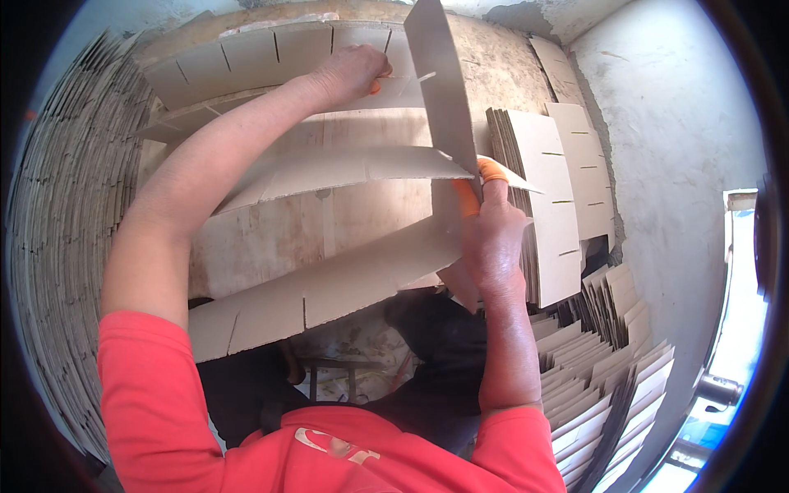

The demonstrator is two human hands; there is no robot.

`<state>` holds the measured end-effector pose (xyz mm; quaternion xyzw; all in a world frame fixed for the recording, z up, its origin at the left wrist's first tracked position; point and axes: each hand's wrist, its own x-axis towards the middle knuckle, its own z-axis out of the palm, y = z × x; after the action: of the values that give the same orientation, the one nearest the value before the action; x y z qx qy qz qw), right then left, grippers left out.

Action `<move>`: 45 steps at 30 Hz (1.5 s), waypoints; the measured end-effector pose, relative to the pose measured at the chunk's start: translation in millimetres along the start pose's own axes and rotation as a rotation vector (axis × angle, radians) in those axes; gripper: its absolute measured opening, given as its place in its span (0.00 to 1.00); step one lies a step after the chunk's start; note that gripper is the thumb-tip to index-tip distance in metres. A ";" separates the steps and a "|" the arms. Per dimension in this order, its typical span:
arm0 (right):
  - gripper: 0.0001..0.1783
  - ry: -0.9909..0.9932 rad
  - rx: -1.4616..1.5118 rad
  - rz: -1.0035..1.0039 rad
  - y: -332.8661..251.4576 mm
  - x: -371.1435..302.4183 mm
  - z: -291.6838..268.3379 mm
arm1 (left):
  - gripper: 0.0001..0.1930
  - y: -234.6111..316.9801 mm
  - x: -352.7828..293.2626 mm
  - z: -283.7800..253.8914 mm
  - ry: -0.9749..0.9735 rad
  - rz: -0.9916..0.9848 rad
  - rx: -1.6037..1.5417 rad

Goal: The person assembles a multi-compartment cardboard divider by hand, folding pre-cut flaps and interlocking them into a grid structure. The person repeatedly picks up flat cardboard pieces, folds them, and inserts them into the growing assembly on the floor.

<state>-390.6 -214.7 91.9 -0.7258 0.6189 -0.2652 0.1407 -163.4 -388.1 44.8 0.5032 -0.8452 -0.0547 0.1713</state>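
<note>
My right hand (495, 238), with orange finger covers, is closed on a slotted cardboard cross strip (448, 99) that stands tilted, rising away from me. A middle cardboard strip (329, 168) and a near cardboard strip (329, 287) run leftward from this cross strip, roughly parallel. At the far side, my left hand (353, 72) is closed at the right part of a far slotted cardboard strip (292, 51). It also wears orange on a finger, and its fingertips are partly hidden. Whether the far strip sits in a slot of the cross strip is hard to see.
Beneath the strips is a worn wooden board (271, 238). A tall stack of cardboard sheets (70, 222) lines the left. On the right stand a stack of slotted strips (546, 197) and several bundled dividers (592, 361), beside a pale wall (666, 140).
</note>
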 end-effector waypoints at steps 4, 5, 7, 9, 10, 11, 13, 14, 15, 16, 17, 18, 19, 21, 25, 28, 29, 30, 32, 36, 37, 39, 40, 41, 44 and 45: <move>0.20 -0.070 0.008 -0.021 -0.4 -2.6 4.0 | 0.04 9.0 -3.5 9.1 0.068 0.026 -0.021; 0.20 -0.082 0.027 -0.025 0.7 -1.7 5.5 | 0.04 11.3 -3.1 10.3 0.071 0.021 -0.024; 0.19 -0.086 0.047 0.005 0.8 -0.1 4.1 | 0.05 12.6 -2.5 10.3 0.027 0.025 -0.020; 0.18 -0.072 0.050 0.076 -1.7 1.9 -0.1 | 0.06 12.5 -3.5 12.9 0.014 0.041 -0.028; 0.17 -0.076 0.070 0.067 2.2 2.9 2.5 | 0.06 13.1 -5.6 15.2 0.024 0.055 -0.038; 0.17 -0.080 0.090 0.058 7.9 3.4 6.9 | 0.07 13.8 -7.5 18.0 0.034 0.068 -0.047; 0.17 -0.078 0.077 0.044 11.4 3.9 10.2 | 0.07 15.3 -9.3 23.4 0.075 0.079 -0.084; 0.17 -0.073 0.041 0.041 9.9 3.8 11.1 | 0.07 17.7 -10.3 23.6 0.096 0.083 -0.104; 0.18 -0.069 0.005 0.037 9.0 4.0 11.9 | 0.06 19.4 -11.1 23.3 0.089 0.079 -0.120; 0.17 -0.078 -0.022 0.020 10.6 4.8 14.1 | 0.06 20.6 -12.0 22.8 0.081 0.074 -0.136; 0.17 -0.085 -0.050 0.005 14.8 5.7 17.8 | 0.06 24.3 -12.2 21.2 0.073 0.072 -0.153; 0.16 -0.093 -0.078 -0.009 18.1 6.9 20.8 | 0.06 28.5 -12.8 20.2 0.070 0.076 -0.168; 0.16 -0.114 -0.116 0.000 19.3 8.2 22.7 | 0.06 33.1 -13.5 19.5 0.067 0.079 -0.184; 0.15 -0.158 -0.190 0.011 19.0 11.8 26.5 | 0.07 33.1 -14.0 20.3 0.058 0.081 -0.182; 0.16 -0.174 -0.216 -0.006 32.6 15.1 40.2 | 0.07 22.5 -16.0 29.6 0.067 0.097 -0.178; 0.16 -0.143 -0.196 0.001 28.9 16.5 39.5 | 0.08 22.5 -15.8 29.4 0.068 0.082 -0.198; 0.17 -0.141 -0.187 -0.030 32.6 16.8 39.2 | 0.08 24.0 -15.0 28.0 0.068 0.072 -0.202; 0.17 -0.140 -0.178 -0.062 34.4 17.2 38.7 | 0.09 23.9 -14.7 27.6 0.048 0.094 -0.205; 0.17 -0.189 -0.177 -0.045 32.2 18.0 38.3 | 0.09 23.5 -13.1 26.3 0.005 0.141 -0.210; 0.18 -0.241 -0.254 -0.057 28.9 21.9 44.0 | 0.07 22.2 -10.0 25.2 -0.082 0.099 -0.242; 0.19 -0.249 -0.287 -0.063 29.6 23.1 45.3 | 0.08 20.6 -12.9 25.5 -0.061 0.087 -0.264; 0.21 -0.260 -0.333 -0.078 28.1 27.6 49.8 | 0.12 19.2 -21.5 14.1 0.024 0.077 -0.247; 0.20 -0.275 -0.357 -0.079 25.5 28.0 49.2 | 0.14 18.1 -31.9 7.7 0.093 0.076 -0.216; 0.19 -0.290 -0.381 -0.073 19.3 29.1 45.0 | 0.15 22.7 -43.7 -4.2 0.156 0.080 -0.185; 0.21 -0.300 -0.469 -0.026 28.4 31.5 33.5 | 0.29 81.8 -94.4 -100.0 -0.402 0.032 -0.247; 0.22 -0.311 -0.491 -0.037 27.0 29.8 31.8 | 0.33 88.5 -124.8 -113.4 -0.514 0.131 -0.193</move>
<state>-392.3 -252.8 57.7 -0.7812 0.6223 0.0045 0.0492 -143.7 -227.4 145.1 0.3983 -0.8826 -0.2497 0.0018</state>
